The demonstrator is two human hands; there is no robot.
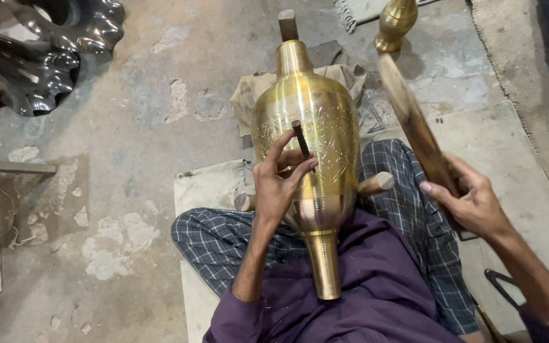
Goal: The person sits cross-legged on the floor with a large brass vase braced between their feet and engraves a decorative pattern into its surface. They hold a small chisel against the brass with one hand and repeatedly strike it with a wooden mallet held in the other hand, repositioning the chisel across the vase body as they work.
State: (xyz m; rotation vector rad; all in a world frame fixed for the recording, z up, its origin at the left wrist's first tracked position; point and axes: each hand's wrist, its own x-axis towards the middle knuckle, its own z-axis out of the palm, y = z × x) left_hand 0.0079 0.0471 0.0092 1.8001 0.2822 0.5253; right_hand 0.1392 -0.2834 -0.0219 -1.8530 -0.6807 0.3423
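A dark fluted metal vessel (46,57) lies far left. The left hand (277,184) pinches a thin punch (301,141) against the engraved brass vase (306,133) across the lap. The right hand (471,203) grips a raised wooden mallet (414,127).

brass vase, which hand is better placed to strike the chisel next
Right. The right hand holds the wooden mallet raised beside the brass vase; the left hand is busy pinning the chisel against it.

Single head-worn view, looking steeply down from above the seated person's lap, close in — the concrete floor (160,127) ahead, no second view to overlap
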